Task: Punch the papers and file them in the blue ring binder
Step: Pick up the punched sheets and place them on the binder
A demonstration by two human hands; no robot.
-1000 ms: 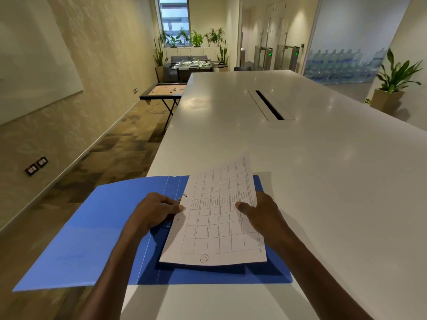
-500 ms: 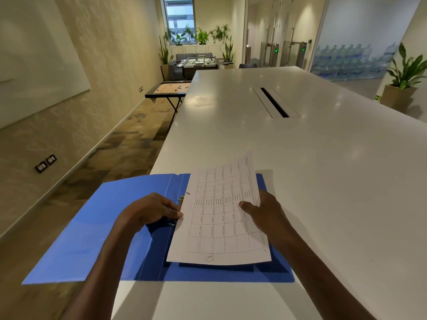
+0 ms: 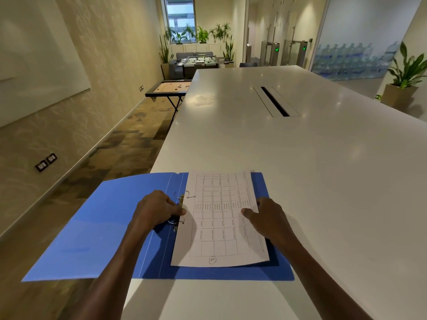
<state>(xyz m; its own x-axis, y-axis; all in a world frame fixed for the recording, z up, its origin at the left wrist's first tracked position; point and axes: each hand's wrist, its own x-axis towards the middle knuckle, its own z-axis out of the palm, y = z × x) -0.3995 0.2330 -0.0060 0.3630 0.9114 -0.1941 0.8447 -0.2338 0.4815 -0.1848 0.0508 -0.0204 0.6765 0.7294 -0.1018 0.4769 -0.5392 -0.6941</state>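
A single wide-angle view is taken from the person's head, directed forward and down along the white table point(image 3: 300, 169) from its near edge. The open blue ring binder point(image 3: 92, 227) and both forearms are seen close below the lens, at the near left corner. The table's far end and the room beyond are taken in at a distance.

Blue binder point(image 3: 97, 232), white gridded paper point(image 3: 219, 218)
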